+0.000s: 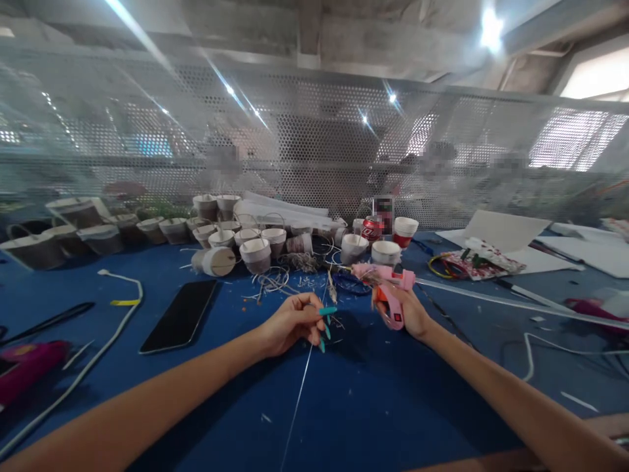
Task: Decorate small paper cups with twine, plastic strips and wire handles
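Observation:
My right hand (407,311) is wrapped round the grip of a pink hot glue gun (383,275). Its nozzle points left, and a long clear glue stick (472,293) trails from its rear. Left of it, my left hand (292,324) is closed in a pinch, teal nails showing. From its fingers a thin white strand (301,387) runs down toward the table's near edge. Thin brownish bits (337,321) show by the fingertips, too small to name. Just beyond, a small pale pointed piece (332,287) lies near tangled twine (301,262).
Several small white-rimmed buckets (255,254) line the back of the blue table (344,419). At left lie a phone (181,314), a white cable (132,311) and a magenta tool (29,367). A red can (372,228), cups and a patterned bag (484,261) stand behind and right.

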The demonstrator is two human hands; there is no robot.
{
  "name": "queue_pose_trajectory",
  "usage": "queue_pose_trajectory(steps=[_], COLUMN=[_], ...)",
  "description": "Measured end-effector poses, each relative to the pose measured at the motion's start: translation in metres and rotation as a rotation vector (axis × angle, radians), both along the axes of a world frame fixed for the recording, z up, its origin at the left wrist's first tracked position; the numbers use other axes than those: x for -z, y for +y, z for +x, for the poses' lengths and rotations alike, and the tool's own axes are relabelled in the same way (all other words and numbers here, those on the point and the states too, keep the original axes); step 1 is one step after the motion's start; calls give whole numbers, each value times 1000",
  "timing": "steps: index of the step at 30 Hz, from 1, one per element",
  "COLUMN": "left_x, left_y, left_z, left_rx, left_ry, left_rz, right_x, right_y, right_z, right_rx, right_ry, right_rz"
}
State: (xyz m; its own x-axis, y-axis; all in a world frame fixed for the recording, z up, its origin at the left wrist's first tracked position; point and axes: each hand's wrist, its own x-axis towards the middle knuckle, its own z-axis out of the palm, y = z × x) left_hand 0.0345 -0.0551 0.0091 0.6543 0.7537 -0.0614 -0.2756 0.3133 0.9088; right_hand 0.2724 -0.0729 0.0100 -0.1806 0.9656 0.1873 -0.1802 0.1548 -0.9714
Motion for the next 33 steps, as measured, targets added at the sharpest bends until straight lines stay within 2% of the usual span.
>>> queue_pose_trajectory(steps=[4, 9, 12, 16, 22, 28, 33], left_x=[-3, -3, -2, -1, -1, -2, -1], left_y=[-4, -6, -5, -4, -4, -6, -5], left_z=[1, 2, 2, 3, 2, 3, 3], left_rx=[-74, -108, -105, -101, -100, -94, -85], left_ry=[31, 61, 75, 92, 74, 82, 86], left_rz=[40, 45, 46, 51, 53, 44, 52], right_x=[10, 9, 6, 2, -1, -4, -2], right_y=[13, 26, 22, 10, 6, 6, 7], right_z=[-8, -18, -20, -20, -18, -12, -11], right_rx=[29, 125, 53, -83, -37, -26, -18], right_ry=[43, 146, 189, 188, 161, 194, 130], right_rz=[19, 103, 134, 95, -20, 10, -10])
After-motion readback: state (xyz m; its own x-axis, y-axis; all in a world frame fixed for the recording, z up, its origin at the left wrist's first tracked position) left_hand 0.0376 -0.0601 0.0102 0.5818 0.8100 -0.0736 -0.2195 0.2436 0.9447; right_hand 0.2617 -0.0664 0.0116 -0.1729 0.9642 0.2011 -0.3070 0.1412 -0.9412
